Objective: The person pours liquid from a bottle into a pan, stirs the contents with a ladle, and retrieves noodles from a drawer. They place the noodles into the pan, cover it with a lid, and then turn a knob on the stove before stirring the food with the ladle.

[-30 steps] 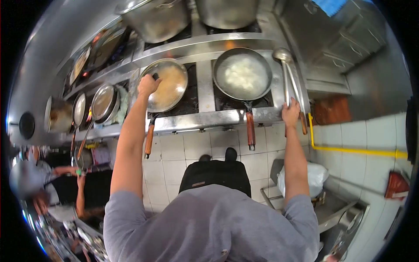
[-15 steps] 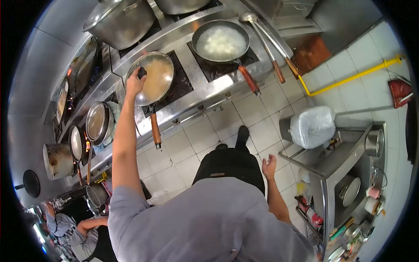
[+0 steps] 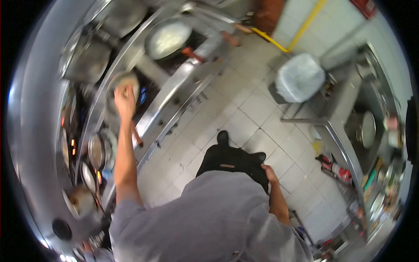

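Observation:
My left hand (image 3: 125, 105) reaches over a pan on the stove, its fingers closed around the knob of a glass pan lid (image 3: 112, 94). Motion blur hides whether the lid rests on the pan or is lifted. Light brown contents show beside my fingers, and the pan's wooden handle (image 3: 137, 136) points toward me. To its right, a frying pan (image 3: 150, 46) holds pale, whitish food in cloudy liquid. My right hand (image 3: 269, 173) hangs by my thigh against the black apron (image 3: 231, 162). It seems to hold nothing, with its fingers loosely extended.
Large pots (image 3: 87, 59) stand at the stove's back left. Smaller pans (image 3: 96, 150) sit near flames at left. A lined bin (image 3: 300, 77) and a steel sink unit (image 3: 336, 131) are on the right. A yellow pipe (image 3: 307, 24) runs along the wall.
My view has turned and the stove has shifted left in it. My left hand stays at the covered pan. My right hand has drawn in against my thigh.

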Demonstrator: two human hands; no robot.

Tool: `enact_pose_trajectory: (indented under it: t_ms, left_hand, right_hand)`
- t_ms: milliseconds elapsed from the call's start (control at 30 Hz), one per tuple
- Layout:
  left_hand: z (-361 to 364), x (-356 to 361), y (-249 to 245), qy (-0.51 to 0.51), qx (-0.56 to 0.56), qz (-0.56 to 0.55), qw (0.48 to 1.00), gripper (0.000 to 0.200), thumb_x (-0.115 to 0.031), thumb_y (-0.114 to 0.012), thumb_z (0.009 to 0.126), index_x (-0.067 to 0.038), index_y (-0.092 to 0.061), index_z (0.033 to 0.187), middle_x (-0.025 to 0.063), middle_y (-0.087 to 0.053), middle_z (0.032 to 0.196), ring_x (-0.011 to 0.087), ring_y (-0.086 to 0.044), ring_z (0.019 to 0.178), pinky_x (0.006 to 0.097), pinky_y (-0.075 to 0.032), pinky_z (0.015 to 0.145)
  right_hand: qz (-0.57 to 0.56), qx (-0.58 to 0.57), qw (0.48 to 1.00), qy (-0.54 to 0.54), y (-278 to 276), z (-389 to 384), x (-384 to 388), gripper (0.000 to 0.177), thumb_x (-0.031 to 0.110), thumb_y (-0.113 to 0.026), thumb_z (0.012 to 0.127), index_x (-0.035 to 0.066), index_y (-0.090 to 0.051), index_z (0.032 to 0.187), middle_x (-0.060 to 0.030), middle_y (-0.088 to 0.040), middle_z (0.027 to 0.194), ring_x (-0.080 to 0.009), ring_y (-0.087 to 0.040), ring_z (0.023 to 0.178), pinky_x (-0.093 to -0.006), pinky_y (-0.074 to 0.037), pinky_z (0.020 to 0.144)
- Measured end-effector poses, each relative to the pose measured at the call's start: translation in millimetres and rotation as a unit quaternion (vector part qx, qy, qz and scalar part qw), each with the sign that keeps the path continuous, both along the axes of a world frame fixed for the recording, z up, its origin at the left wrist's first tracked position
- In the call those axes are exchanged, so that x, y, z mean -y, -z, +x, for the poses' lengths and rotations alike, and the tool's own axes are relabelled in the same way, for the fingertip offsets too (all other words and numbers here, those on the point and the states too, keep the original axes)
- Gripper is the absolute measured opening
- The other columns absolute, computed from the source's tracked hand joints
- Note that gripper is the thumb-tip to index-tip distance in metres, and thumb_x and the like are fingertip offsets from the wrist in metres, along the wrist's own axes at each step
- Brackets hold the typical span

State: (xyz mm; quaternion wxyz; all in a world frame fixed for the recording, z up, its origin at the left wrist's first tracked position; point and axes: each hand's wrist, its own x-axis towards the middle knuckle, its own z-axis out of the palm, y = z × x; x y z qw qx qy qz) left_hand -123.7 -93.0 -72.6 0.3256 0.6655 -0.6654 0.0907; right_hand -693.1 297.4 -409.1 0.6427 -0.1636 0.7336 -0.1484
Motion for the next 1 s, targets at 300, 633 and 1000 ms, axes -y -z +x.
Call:
enact_pose_trajectory:
  t_ms: [300, 633, 1000]
  left_hand:
    - [-453, -161, 67, 0.542, -0.135, 0.262, 0.787, 0.011, 0.002, -0.064, 0.077, 0.001, -0.058, 0.087, 0.0138, -0.059, 0.097, 0.0302, -0.055, 0.093, 0.0367, -0.044, 0.081]
    - [-762, -299, 68, 0.842, 0.072, 0.306, 0.438, 0.022, 0.000, -0.061, 0.079, -0.001, -0.064, 0.101, 0.0145, -0.060, 0.108, 0.0343, -0.054, 0.103, 0.0401, -0.044, 0.092]
    - [-972, -379, 90, 0.867, 0.109, 0.351, 0.336, 0.013, -0.009, -0.073, 0.075, -0.004, -0.061, 0.078, 0.0144, -0.062, 0.106, 0.0325, -0.056, 0.102, 0.0422, -0.044, 0.092]
  right_hand:
    - [0.028, 0.069, 0.996, -0.050, -76, -76, -88, 0.079, 0.069, -0.046, 0.087, 0.006, -0.054, 0.135, -0.0121, -0.053, 0.137, -0.0284, -0.052, 0.124, -0.0419, -0.044, 0.100]
    - [0.016, 0.014, 0.956, 0.293, -146, -153, -212, 0.070, 0.058, -0.056, 0.089, 0.002, -0.053, 0.132, -0.0161, -0.055, 0.133, -0.0342, -0.059, 0.110, -0.0451, -0.056, 0.073]
    - [-0.022, 0.221, 0.875, 0.431, -52, -238, -287, 0.072, 0.063, -0.049, 0.090, 0.014, -0.045, 0.143, -0.0109, -0.047, 0.143, -0.0347, -0.040, 0.134, -0.0646, -0.041, 0.098]
